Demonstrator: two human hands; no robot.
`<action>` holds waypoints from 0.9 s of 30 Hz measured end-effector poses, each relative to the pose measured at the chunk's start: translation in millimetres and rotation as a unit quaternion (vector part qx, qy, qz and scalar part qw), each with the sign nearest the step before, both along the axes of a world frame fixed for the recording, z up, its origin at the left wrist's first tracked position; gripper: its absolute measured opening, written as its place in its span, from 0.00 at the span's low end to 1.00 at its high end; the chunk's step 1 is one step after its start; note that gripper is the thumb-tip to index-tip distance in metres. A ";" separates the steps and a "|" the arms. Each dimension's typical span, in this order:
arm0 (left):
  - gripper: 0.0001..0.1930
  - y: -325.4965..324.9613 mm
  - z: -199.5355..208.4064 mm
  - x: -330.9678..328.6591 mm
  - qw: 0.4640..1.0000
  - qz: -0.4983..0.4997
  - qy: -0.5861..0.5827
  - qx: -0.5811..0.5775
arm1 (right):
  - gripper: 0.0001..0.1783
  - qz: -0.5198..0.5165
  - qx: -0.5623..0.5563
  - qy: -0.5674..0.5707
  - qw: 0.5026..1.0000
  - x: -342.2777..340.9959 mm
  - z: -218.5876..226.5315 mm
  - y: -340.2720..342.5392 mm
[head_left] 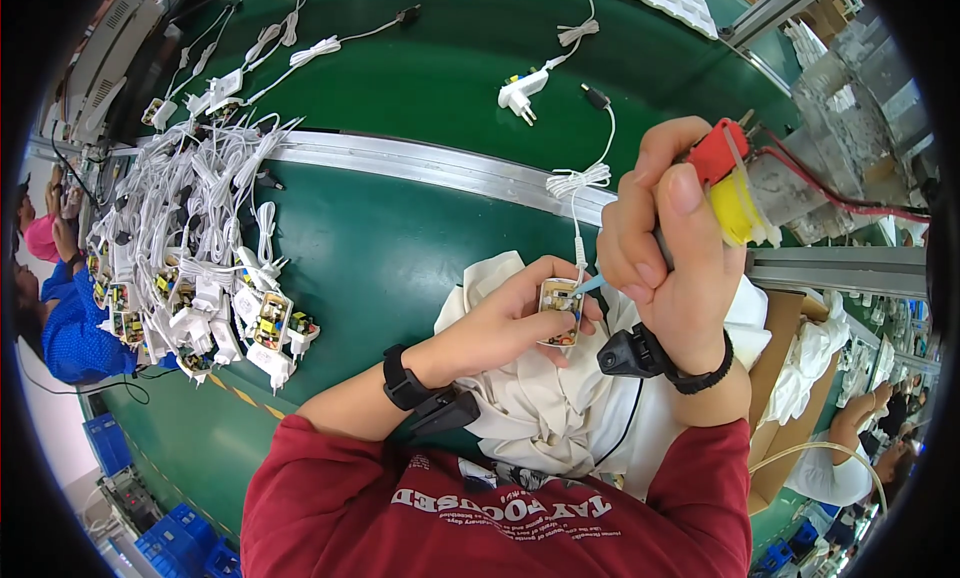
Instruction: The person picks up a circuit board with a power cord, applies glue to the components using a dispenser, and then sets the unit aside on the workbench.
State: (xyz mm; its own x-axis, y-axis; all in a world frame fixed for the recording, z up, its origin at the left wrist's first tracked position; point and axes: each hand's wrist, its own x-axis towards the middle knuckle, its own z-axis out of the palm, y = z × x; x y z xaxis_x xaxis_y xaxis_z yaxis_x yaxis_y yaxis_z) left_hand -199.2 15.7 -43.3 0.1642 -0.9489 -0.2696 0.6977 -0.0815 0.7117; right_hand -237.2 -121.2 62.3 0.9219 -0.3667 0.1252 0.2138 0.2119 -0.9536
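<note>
My left hand [515, 323] is closed around an opened white power adapter [561, 313], its circuit board facing up and its bundled white cable [579, 182] running away from me. In my right hand [672, 218] is a tool with a red block [716, 152], a yellow part [735, 210] and red and black wires. A pale blue tapered tip [590, 285] extends from below my right fingers to the adapter's board; whether it touches cannot be made out. My right palm hides the tool's middle. Crumpled cream cloth [530, 398] lies beneath my left hand.
A large heap of open adapters with white cables [200, 238] sits at the left. More adapters [521, 96] lie on the far green surface, beyond a metal rail [400, 168]. A cardboard box [790, 378] stands at the right. Other people [85, 318] are at both sides.
</note>
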 end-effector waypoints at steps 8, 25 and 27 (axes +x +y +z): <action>0.17 0.2 2.9 0.1 1.000 0.013 -0.002 0.009 | 0.15 0.007 0.003 0.001 1.000 -0.7 0.0 -0.2; 0.18 0.3 1.1 0.5 0.999 0.034 0.030 -0.005 | 0.15 -0.022 -0.028 0.014 0.999 0.0 5.9 1.2; 0.18 0.7 0.6 0.7 0.998 0.040 0.036 -0.018 | 0.14 -0.022 -0.027 0.016 0.999 -0.2 6.5 2.5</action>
State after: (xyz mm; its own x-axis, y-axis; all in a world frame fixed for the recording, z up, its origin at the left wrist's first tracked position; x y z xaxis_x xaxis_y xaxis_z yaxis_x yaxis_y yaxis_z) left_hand -198.5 16.4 -42.7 0.2210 -0.9426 -0.2503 0.7508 0.0007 0.6605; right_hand -237.5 -118.7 68.7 0.9087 -0.4008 0.1169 0.1917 0.1518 -0.9696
